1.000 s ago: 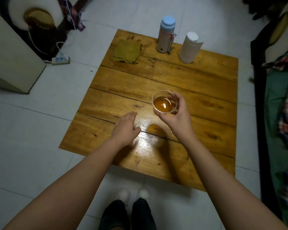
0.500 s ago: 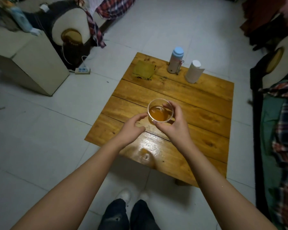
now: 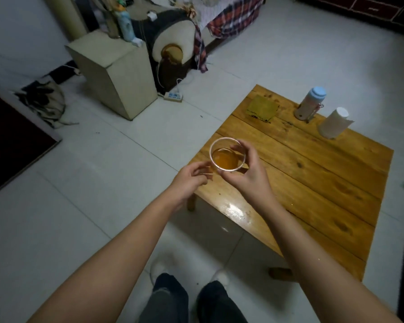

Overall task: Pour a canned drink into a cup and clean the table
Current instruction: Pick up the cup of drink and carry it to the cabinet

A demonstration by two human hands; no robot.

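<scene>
Head view: at frame centre the left hand [image 3: 191,180], fingers loosely curled and holding nothing, has closed in beside the cup [image 3: 228,157]. The right hand [image 3: 247,173] pinches the amber-filled cup, now lifted above the desk [image 3: 313,173] edge, probably clearing it for wiping.

Cup [image 3: 228,157] held in right hand [image 3: 250,176] above bench [image 3: 313,183] near-left edge; left hand [image 3: 189,180] just left of it. Along bench far edge, left to right: pad [image 3: 262,109], flask [image 3: 309,103], roll [image 3: 334,123]
</scene>
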